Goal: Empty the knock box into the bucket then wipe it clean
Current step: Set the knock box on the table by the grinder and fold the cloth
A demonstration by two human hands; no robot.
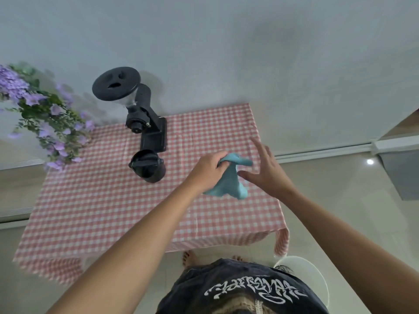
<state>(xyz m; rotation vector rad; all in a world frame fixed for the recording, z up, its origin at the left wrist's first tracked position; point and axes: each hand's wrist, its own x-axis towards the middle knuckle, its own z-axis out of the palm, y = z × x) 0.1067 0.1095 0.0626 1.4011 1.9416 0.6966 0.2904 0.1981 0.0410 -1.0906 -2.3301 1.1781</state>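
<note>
Left of the blue cloth (229,177), knock box (147,166) sitting upright on the gingham tabletop (113,200), just in front of the grinder (145,123), untouched. Left hand (209,167) bunched tight round the cloth's top, right hand (265,171) spread open just beside it. Bucket (315,277) down on the floor, further right. Probably emptied already, wiping not started; can't see inside to confirm.

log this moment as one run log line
left hand: gripping blue cloth | right hand: open, beside cloth | knock box: upright on checked tablecloth | bucket: on floor
</note>
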